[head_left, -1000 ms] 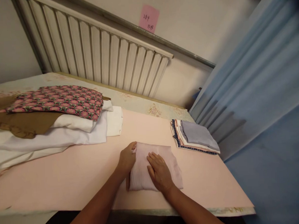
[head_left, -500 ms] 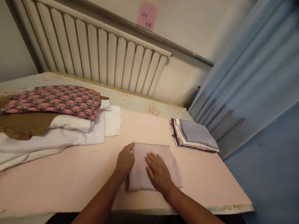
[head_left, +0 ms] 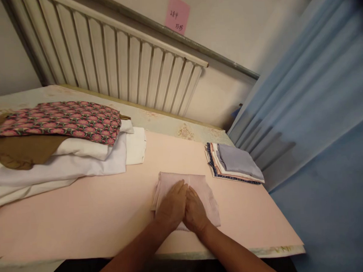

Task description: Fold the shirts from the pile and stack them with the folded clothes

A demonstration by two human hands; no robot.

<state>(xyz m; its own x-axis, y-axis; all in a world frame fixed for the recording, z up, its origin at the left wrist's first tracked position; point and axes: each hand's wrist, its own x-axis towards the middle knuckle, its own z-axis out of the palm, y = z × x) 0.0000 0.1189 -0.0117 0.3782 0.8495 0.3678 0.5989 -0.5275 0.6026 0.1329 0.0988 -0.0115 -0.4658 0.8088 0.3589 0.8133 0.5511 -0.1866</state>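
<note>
A folded pale pink ribbed cloth garment (head_left: 210, 199) lies flat in front of me, its left edge showing loose layers. My left hand (head_left: 174, 204) rests on its middle, fingers stretched out and close together. Right beside it, my right hand (head_left: 196, 209) touches the same cloth, turned a little on its side, its fingers partly hidden against the left hand. Both hands meet at the centre of the garment, where a faint ridge shows just beyond the fingertips.
A neat stack of folded clothes (head_left: 239, 163), grey-blue on top, sits at the right. Unfolded garments (head_left: 78, 120), flowered, brown and white, are heaped at the left. Beneath is a pink table cover (head_left: 91, 220). A radiator (head_left: 121, 62) stands behind, a blue curtain (head_left: 312, 106) at the right.
My left hand has left the garment's upper left edge and moved right onto its middle, against my right hand. The right hand has rolled slightly onto its side.
</note>
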